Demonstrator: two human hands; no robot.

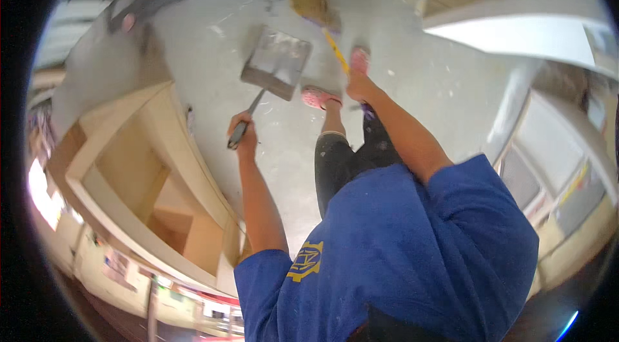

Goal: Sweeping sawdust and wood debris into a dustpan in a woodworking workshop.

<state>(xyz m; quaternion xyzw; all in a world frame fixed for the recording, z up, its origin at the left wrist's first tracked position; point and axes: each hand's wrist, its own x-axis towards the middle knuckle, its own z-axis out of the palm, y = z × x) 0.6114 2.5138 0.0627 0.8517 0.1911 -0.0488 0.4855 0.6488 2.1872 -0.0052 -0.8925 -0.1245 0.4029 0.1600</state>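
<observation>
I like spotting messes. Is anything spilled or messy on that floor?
Yes. The grey floor is dotted with white flecks and smears, like dust or paint bits, mostly near the pink shoes. The left hand holds a metal dustpan and the right hand a yellow-handled broom. Nothing looks broken.

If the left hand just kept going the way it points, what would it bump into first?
Probably the metal dustpan, whose handle the left hand already grips. Past that lies the grey floor; depth is hard to judge in this view.
</observation>
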